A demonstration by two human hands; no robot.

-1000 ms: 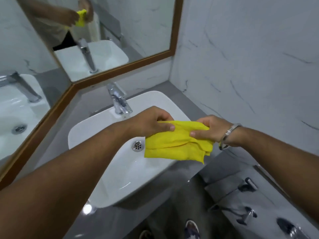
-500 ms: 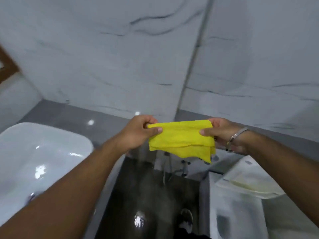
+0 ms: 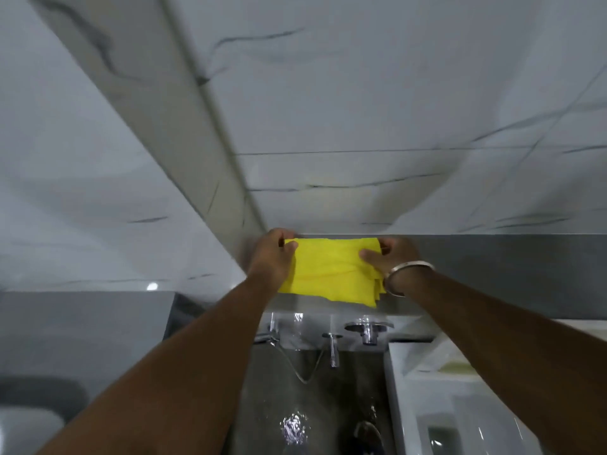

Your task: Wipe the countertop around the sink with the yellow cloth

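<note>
The yellow cloth (image 3: 333,272) is folded into a flat rectangle and held up in the air in front of me, stretched between both hands. My left hand (image 3: 272,257) pinches its left edge. On the cloth's right edge is my right hand (image 3: 391,259), with a metal bangle on the wrist. The grey countertop (image 3: 82,326) lies at the lower left. Only a corner of the white sink (image 3: 23,425) shows at the bottom left edge.
White marble-look wall tiles (image 3: 361,93) fill the upper view, with a grey ledge (image 3: 509,267) on the right. Below the cloth hang chrome taps (image 3: 368,333) and a hose. A white toilet (image 3: 460,405) stands at the lower right. A dark wet floor lies beneath.
The view has swung right, away from the sink and mirror toward the wall corner and toilet. Both hands kept hold of the cloth and moved farther out and up with it.
</note>
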